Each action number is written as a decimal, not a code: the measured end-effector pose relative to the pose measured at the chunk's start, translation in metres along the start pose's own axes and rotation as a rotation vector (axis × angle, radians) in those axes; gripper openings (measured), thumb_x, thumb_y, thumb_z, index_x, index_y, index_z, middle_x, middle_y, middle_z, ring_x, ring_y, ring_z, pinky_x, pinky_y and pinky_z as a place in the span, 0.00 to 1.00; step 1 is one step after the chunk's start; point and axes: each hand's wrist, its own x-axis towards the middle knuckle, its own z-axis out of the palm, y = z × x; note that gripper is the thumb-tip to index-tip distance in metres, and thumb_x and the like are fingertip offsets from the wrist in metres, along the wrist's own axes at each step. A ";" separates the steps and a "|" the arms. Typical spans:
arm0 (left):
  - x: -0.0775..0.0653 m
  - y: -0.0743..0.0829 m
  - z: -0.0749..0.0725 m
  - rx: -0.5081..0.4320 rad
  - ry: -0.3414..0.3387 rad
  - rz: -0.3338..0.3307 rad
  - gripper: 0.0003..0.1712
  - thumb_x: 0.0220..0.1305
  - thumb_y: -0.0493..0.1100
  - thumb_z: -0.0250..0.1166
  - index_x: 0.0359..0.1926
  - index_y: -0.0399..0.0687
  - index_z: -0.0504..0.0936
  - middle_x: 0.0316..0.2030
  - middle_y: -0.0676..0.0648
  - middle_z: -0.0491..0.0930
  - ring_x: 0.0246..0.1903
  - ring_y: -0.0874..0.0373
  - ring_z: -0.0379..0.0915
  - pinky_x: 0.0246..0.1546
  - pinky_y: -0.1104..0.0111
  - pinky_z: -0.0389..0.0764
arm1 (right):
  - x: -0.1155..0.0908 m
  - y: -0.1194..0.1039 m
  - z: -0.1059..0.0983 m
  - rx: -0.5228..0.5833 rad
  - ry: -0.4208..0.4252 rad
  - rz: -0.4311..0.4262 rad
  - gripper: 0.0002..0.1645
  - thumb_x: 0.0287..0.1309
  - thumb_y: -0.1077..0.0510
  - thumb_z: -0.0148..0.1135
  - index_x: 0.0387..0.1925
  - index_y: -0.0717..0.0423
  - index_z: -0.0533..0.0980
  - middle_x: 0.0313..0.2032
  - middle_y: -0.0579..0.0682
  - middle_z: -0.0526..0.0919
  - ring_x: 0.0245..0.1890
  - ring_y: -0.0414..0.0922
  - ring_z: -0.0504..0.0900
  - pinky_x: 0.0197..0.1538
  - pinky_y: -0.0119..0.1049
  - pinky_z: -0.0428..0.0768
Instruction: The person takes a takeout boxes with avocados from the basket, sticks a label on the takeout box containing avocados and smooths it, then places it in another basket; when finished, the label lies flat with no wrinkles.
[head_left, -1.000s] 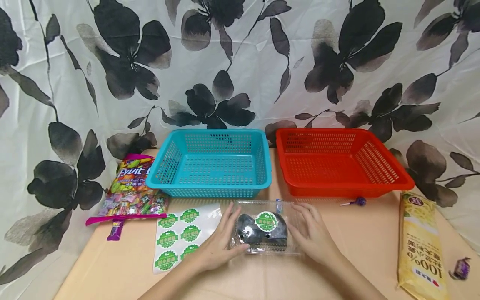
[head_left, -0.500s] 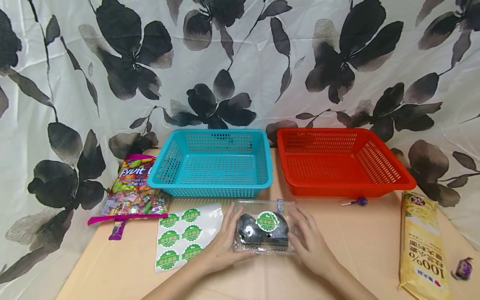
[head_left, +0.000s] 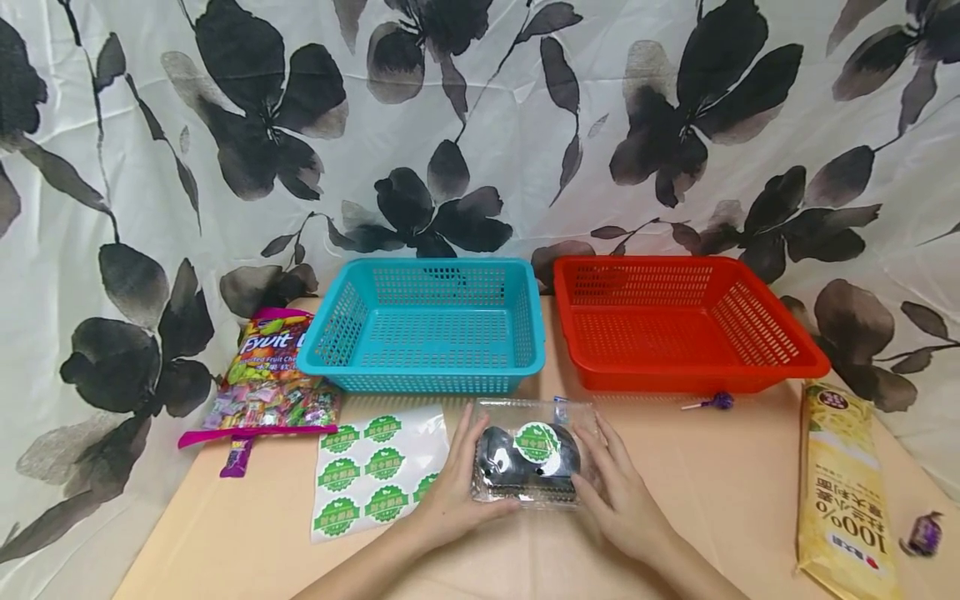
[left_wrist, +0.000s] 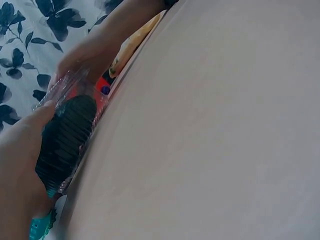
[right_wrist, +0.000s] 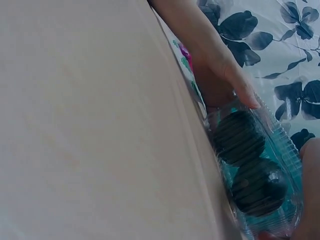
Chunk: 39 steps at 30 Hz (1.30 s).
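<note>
A clear plastic clamshell box (head_left: 491,498) is between my hands at the table's front middle in the head view. Dark, glossy round items (head_left: 489,454) are inside; two of these balls (right_wrist: 259,187) show through the ribbed side in the right wrist view. On the lid sits a round green-and-white sticker (head_left: 536,442). My left hand (head_left: 453,493) grips the box's left end, thumb along the front edge. Gripping the right end is my right hand (head_left: 621,492), its thumb at the front and fingers on the side. Some fingertips are hidden behind the box.
A sticker sheet (head_left: 362,487) lies left of the box. Behind stand a blue basket (head_left: 420,383) and a red basket (head_left: 675,381). A candy bag (head_left: 273,400), a lollipop (head_left: 720,402), a yellow pasta packet (head_left: 840,475) and small wrapped candies (head_left: 237,457) lie around.
Both hands stay on the box. My left thumb has slid right along its front edge, and my right hand has shifted slightly left. The baskets have not moved.
</note>
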 end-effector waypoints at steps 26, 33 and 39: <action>-0.002 0.006 0.003 -0.025 0.057 -0.018 0.60 0.34 0.66 0.69 0.67 0.67 0.45 0.68 0.55 0.29 0.65 0.43 0.42 0.51 0.44 0.64 | -0.003 0.002 -0.002 0.048 -0.056 0.018 0.56 0.30 0.43 0.74 0.64 0.44 0.58 0.69 0.52 0.41 0.61 0.63 0.56 0.44 0.65 0.67; 0.001 0.028 -0.002 0.014 0.047 0.024 0.60 0.37 0.68 0.67 0.68 0.64 0.43 0.68 0.54 0.28 0.65 0.43 0.43 0.48 0.45 0.67 | -0.004 -0.006 -0.019 0.031 -0.004 0.000 0.57 0.28 0.44 0.75 0.63 0.44 0.58 0.69 0.50 0.41 0.61 0.64 0.56 0.43 0.67 0.66; 0.014 0.050 -0.009 0.050 0.035 0.081 0.59 0.38 0.69 0.65 0.68 0.65 0.42 0.68 0.54 0.26 0.64 0.43 0.45 0.46 0.47 0.71 | 0.001 -0.011 -0.041 0.016 0.031 -0.036 0.58 0.24 0.47 0.77 0.62 0.48 0.60 0.68 0.54 0.42 0.62 0.61 0.54 0.46 0.67 0.65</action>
